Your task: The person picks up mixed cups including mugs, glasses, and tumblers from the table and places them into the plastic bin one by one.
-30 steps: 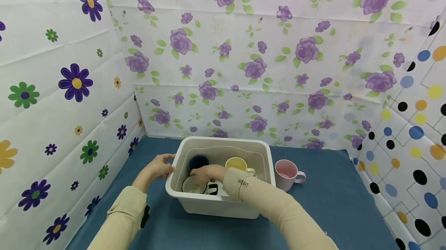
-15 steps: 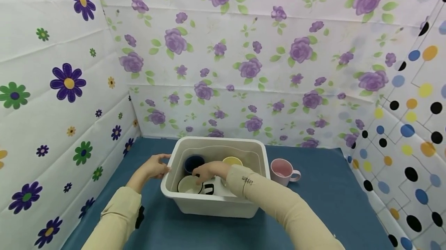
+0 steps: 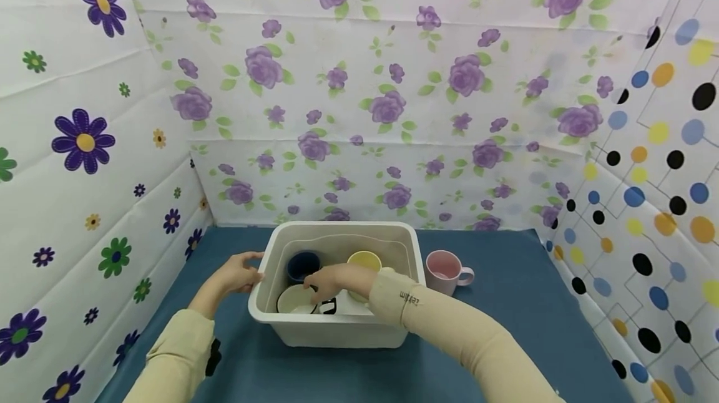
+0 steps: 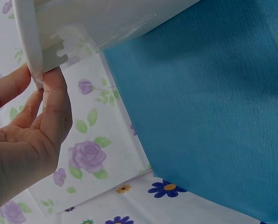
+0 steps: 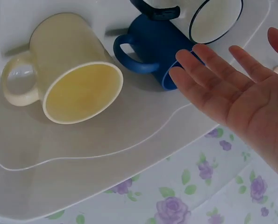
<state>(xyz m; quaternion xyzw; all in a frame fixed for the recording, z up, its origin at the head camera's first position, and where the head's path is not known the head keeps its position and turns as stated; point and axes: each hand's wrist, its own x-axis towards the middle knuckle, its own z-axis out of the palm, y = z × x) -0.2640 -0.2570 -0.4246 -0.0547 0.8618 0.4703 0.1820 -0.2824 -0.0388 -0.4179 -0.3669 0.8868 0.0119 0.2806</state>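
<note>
My left hand [image 3: 234, 273] grips the left rim of a white plastic tub [image 3: 326, 317]; in the left wrist view, its thumb and fingers pinch the rim from both sides. Inside the tub, my right hand [image 3: 334, 279] hovers at the white mug with a black rim [image 3: 293, 297]. In the right wrist view its fingers are extended and apart with nothing held, overlapping the mouth of a dark blue mug [image 5: 153, 46]. That blue mug stands behind the white one. To the right, a yellow mug [image 5: 66, 44] sits in the tub, partly hidden by my right forearm in the head view.
A pink mug [image 3: 442, 271] stands on the blue tablecloth [image 3: 505, 303] just right of the tub, its handle pointing right. Flowered and dotted cloth walls [image 3: 348, 110] enclose the table at the back and on both sides.
My right hand's fingers have drawn back from the white mug, which keeps its place in the tub. The left hand stays on the rim. The head view has swung to the right.
</note>
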